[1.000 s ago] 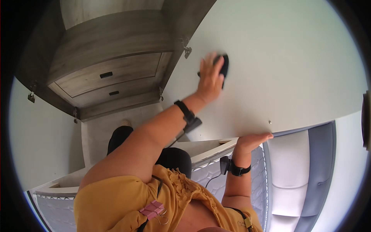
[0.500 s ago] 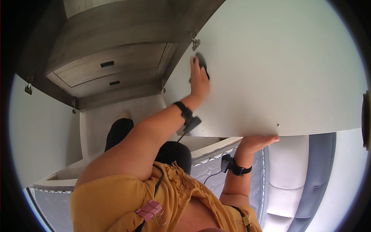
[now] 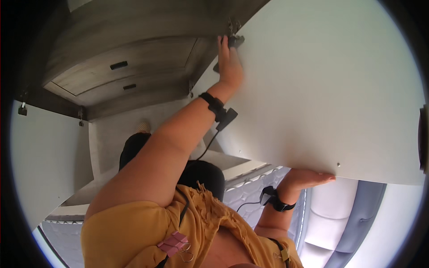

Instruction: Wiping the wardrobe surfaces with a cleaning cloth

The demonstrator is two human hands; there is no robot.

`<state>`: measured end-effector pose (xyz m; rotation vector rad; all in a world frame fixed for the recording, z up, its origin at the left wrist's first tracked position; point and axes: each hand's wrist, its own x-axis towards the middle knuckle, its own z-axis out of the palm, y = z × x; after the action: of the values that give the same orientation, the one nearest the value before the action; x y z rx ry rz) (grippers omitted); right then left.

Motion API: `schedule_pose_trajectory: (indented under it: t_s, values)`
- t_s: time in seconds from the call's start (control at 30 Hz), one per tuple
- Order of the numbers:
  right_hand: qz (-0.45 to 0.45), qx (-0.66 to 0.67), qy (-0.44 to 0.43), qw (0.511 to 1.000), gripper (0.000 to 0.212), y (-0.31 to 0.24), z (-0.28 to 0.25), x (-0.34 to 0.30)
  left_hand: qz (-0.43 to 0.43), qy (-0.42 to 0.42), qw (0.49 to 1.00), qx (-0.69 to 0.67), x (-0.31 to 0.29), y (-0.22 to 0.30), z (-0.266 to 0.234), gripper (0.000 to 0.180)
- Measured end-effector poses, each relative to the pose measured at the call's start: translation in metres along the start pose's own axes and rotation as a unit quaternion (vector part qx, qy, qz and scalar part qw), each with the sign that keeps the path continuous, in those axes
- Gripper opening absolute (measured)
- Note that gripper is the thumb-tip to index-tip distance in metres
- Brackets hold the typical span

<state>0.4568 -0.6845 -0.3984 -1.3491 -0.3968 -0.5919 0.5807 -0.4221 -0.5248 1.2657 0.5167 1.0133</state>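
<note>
A large white wardrobe door (image 3: 304, 89) stands swung open on the right. My left hand (image 3: 230, 69) presses a dark pad or cloth (image 3: 235, 41) against its face, close to the upper hinge; the pad's exact kind is mostly hidden under the palm. Along the door's near edge, my right hand (image 3: 306, 178) grips it, with the thumb stretched along the edge and the other fingers mostly out of sight. Each wrist wears a black strap with a small dark device and a cable.
Left of the door is a dark grey wooden wardrobe with drawers (image 3: 129, 71). Another white door (image 3: 53, 156) hangs open at the far left. Metal hinges (image 3: 22, 108) stick out from the frame. A quilted grey mattress (image 3: 250, 192) and a padded headboard (image 3: 330, 201) lie behind the doors.
My left hand has slid the dark pad up the door towards the hinge. The door's near edge and my right hand on it have come lower in view, slightly to the right.
</note>
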Motion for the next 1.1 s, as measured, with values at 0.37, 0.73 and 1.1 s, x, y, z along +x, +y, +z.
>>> schedule_pose_trajectory:
  t_s: [0.37,0.73,1.1]
  values:
    - [-0.008,-0.02,0.025,0.999,0.094,0.004,0.003,0.004,-0.34,0.145,0.918,-0.146,-0.118,-0.128,-0.005,0.046]
    - [-0.233,-0.26,-0.032,0.936,0.073,0.017,-0.027,0.0,-0.455,0.06,0.84,-0.288,-0.217,0.005,0.01,0.051]
    - [-0.176,-0.231,-0.014,0.957,0.052,-0.053,-0.051,-0.019,0.295,-0.255,0.92,0.048,-0.248,0.131,0.0,0.061]
